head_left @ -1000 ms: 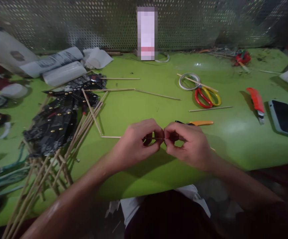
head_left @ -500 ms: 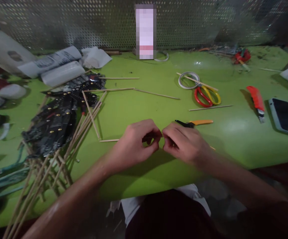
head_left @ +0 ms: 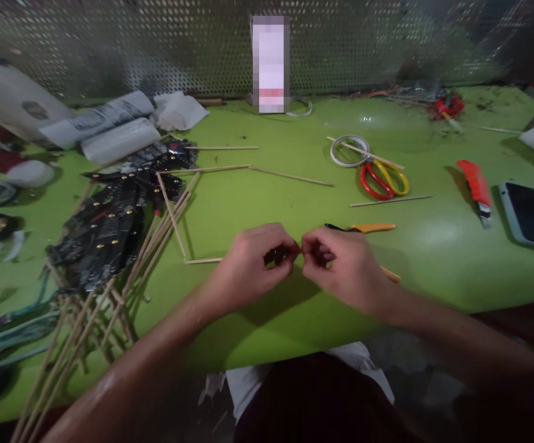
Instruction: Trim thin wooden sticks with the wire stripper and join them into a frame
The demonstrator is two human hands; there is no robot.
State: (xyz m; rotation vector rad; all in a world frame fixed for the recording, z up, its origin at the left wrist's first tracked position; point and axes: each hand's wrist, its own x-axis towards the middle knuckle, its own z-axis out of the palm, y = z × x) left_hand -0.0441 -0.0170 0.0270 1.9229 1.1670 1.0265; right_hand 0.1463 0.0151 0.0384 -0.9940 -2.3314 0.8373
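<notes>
In the middle of the table my left hand (head_left: 258, 261) is closed, thumb and fingertips pinched together. A thin wooden stick (head_left: 202, 261) runs from the left into this hand, where its end is hidden. Right beside it, my right hand (head_left: 350, 267) pinches at the same spot, the fingertips of both hands nearly touching. What lies between the right fingertips is too small to make out. Partly covered by the right hand is an orange-handled cutting tool (head_left: 374, 227) with a black head. Another thin stick (head_left: 171, 215) meets the held stick's left end at an angle.
To the left lie a black studded object (head_left: 105, 227) and a bundle of sticks (head_left: 163, 231). Scissors (head_left: 382, 178) and a tape roll (head_left: 350, 151) sit behind my right hand. A red cutter knife (head_left: 474, 187) and a phone (head_left: 529, 215) lie at the right. A perforated metal panel (head_left: 179, 55) stands behind.
My right hand has turned slightly and its fingers have lifted a little, showing more of the orange handle beneath. The left hand stays nearly in place. The view has shifted slightly.
</notes>
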